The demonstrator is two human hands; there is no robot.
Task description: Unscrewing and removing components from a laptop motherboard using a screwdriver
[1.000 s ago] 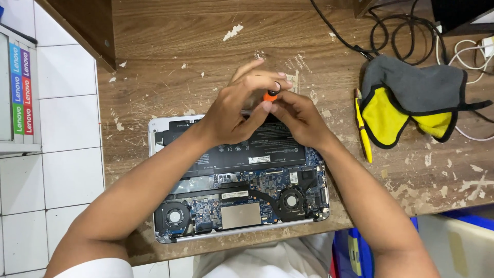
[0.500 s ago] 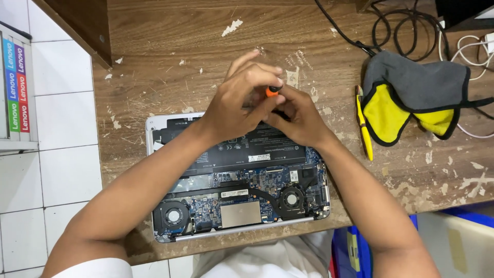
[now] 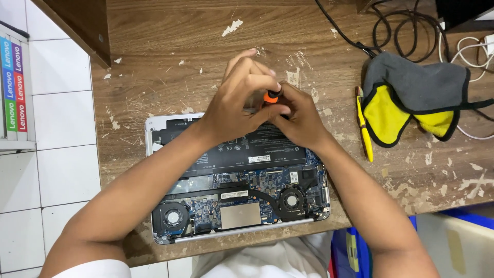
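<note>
An opened laptop [image 3: 170, 123] lies bottom-up on the worn wooden table [image 3: 170, 56], showing its black battery [image 3: 242, 152], two fans and circuit board [image 3: 242, 190]. Both my hands meet over the laptop's far edge. My left hand [image 3: 239, 100] and my right hand [image 3: 298, 118] are closed together around a small screwdriver with an orange handle [image 3: 270, 96], held upright. Its tip is hidden under my fingers.
A grey and yellow cloth [image 3: 411, 98] lies at the right, with a yellow tool [image 3: 364, 126] beside it. Black and white cables [image 3: 411, 25] coil at the back right. A dark wooden piece [image 3: 77, 25] juts over the back left. White floor tiles and a boxed stack are at the left.
My hands stay clasped on the screwdriver over the same spot; only the fingers shift slightly. The view has moved a little.
</note>
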